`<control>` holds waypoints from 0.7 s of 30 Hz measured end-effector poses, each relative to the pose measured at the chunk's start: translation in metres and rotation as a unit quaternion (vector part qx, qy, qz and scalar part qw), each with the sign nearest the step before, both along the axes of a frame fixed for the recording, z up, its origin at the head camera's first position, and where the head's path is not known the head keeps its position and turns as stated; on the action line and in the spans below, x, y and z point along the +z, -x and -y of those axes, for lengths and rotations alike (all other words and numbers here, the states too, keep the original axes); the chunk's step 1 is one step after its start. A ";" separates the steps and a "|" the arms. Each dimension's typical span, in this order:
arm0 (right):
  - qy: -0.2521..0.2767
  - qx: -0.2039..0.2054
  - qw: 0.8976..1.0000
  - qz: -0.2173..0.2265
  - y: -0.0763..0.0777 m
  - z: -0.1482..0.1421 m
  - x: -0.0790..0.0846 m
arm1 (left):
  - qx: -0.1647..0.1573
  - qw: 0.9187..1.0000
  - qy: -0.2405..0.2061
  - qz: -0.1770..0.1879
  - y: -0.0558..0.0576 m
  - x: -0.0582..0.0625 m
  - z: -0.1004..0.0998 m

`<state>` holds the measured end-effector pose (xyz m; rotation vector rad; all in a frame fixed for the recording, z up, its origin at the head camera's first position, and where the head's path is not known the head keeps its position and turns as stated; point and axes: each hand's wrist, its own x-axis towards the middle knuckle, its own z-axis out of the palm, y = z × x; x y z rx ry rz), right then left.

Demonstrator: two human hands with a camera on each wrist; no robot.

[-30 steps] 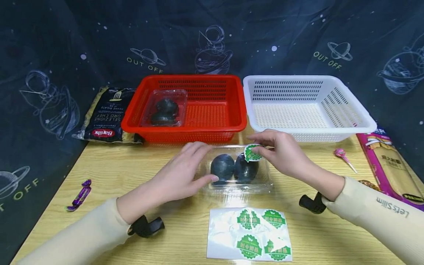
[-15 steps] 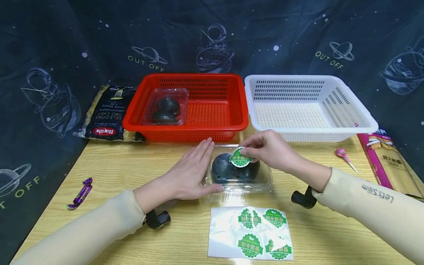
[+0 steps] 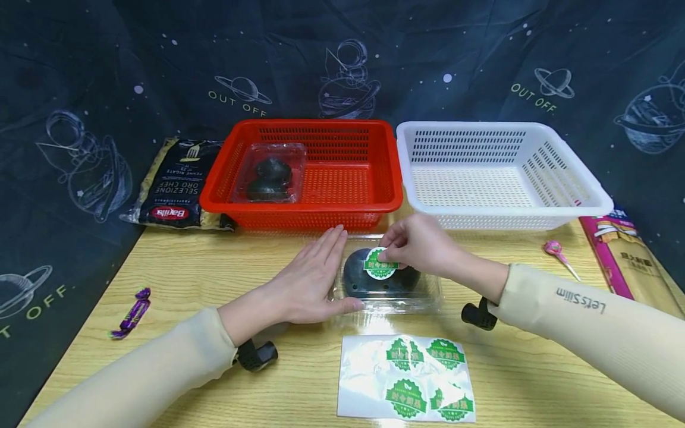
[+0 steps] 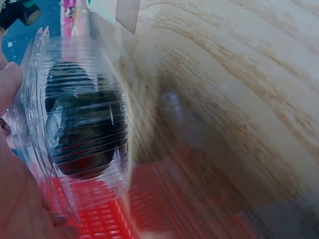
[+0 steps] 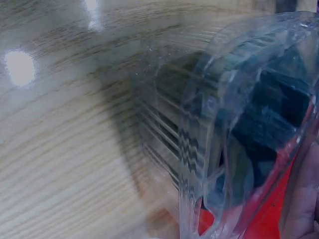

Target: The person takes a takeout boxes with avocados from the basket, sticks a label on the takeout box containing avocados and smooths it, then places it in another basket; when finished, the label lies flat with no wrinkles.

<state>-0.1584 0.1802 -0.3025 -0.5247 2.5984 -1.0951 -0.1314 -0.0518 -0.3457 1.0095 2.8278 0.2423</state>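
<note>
Sticker on clamshell, at desk (image 3: 214,279).
Right hand (image 3: 423,246) fingers pinched green sticker (image 3: 379,264) against clear egg box (image 3: 387,285); left hand (image 3: 310,279), fingers straight, steadied its side.

Hidden / cut off
Right hand (image 3: 423,245) covers part of sticker (image 3: 379,264); sticker text too small to read (both wrist views blurred).

A glossy clear plastic clamshell (image 3: 386,285) sits on matt wood-grain table (image 3: 214,279) beside a shiny paper sticker sheet (image 3: 405,378).
</note>
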 end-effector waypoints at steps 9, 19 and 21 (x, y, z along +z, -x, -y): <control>-0.027 -0.013 0.999 -0.016 -0.002 0.005 0.000 | 0.001 1.000 0.009 0.008 0.000 0.001 0.000; -0.071 -0.012 0.997 -0.034 -0.001 0.012 0.000 | -0.002 1.000 0.008 0.016 0.000 0.001 0.000; -0.079 -0.011 0.996 -0.038 0.000 0.012 0.000 | -0.003 1.000 0.008 0.016 0.000 0.001 0.000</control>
